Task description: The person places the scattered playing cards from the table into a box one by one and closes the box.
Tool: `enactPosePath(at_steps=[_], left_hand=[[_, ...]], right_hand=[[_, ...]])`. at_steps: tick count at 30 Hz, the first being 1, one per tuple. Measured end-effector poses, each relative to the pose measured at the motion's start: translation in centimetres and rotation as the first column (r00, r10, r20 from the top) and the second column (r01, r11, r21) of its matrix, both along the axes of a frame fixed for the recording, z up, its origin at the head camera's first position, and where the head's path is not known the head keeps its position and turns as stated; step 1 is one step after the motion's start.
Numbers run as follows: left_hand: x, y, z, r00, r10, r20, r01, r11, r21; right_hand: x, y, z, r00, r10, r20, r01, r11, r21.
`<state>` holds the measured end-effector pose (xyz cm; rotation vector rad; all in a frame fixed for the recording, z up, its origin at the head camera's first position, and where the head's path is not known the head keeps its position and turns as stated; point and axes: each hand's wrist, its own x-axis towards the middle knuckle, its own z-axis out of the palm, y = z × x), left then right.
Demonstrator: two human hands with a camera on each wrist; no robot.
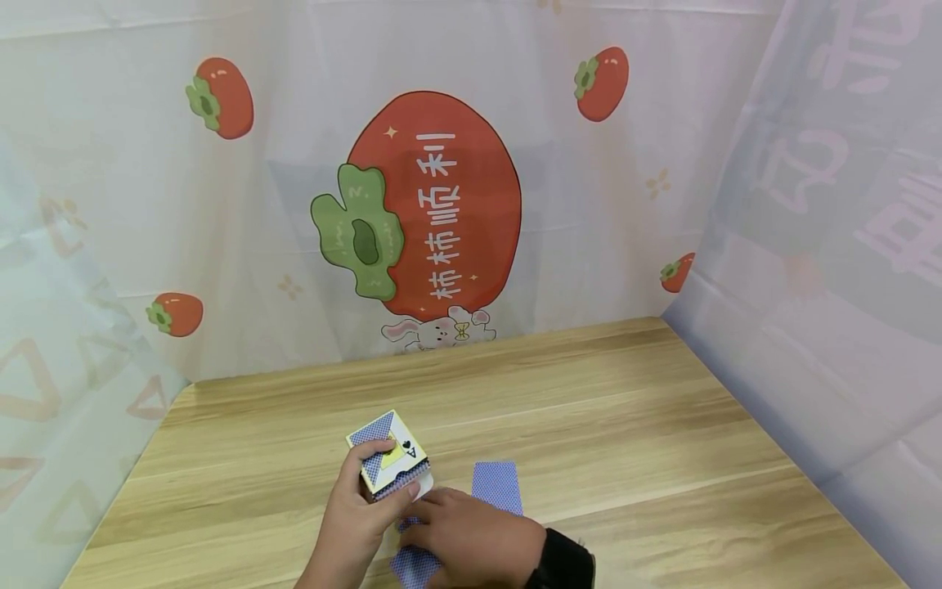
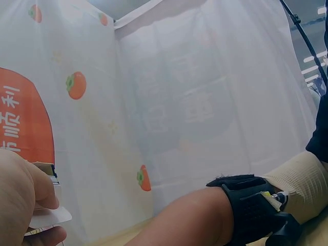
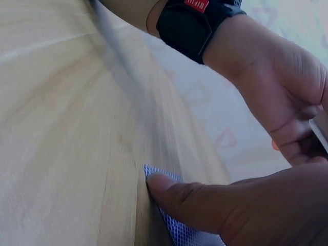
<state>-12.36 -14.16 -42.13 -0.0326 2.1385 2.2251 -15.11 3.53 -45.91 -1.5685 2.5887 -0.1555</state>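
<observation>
My left hand (image 1: 353, 499) grips a playing-card box (image 1: 393, 442) with a blue checked pattern and an ace print, above the table. Its white flap (image 1: 424, 484) hangs out beside the thumb. Close to the box, my right hand (image 1: 478, 536) lies palm down over blue-backed playing cards (image 1: 414, 566), its fingers extended across them. In the right wrist view the straight thumb (image 3: 184, 200) rests on a card's corner (image 3: 192, 236); the other fingers are hidden there. Beyond the right hand lies another blue-backed card (image 1: 496, 483). The left wrist view catches only part of the box.
The wooden table (image 1: 625, 425) ends at a white cloth backdrop (image 1: 280, 270) printed with persimmons. Cloth also hangs along the left and right sides (image 1: 832, 327). A black wrist strap (image 1: 562, 560) sits on the right wrist.
</observation>
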Motion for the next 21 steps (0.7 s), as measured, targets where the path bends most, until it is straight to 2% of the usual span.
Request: enactPosePath(at_steps=[5, 15, 21], left_hand=[[0.0, 0.1, 0.0, 1.000, -0.003, -0.011, 0.003, 1.000, -0.009], [-0.1, 0.2, -0.1, 1.000, 0.013, -0.018, -0.013, 1.000, 0.001], [-0.1, 0.1, -0.2, 1.000, 0.012, -0.021, -0.012, 1.000, 0.004]], right_hand=[[-0.3, 0.2, 0.2, 0.998, 0.014, 0.053, -0.014, 1.000, 0.001], [-0.1, 0.9, 1.7, 0.990, -0.049, 0.132, 0.038, 0.995, 0.087], [-0.1, 0.6, 1.6, 0.985, -0.045, 0.167, 0.027, 0.994, 0.108]])
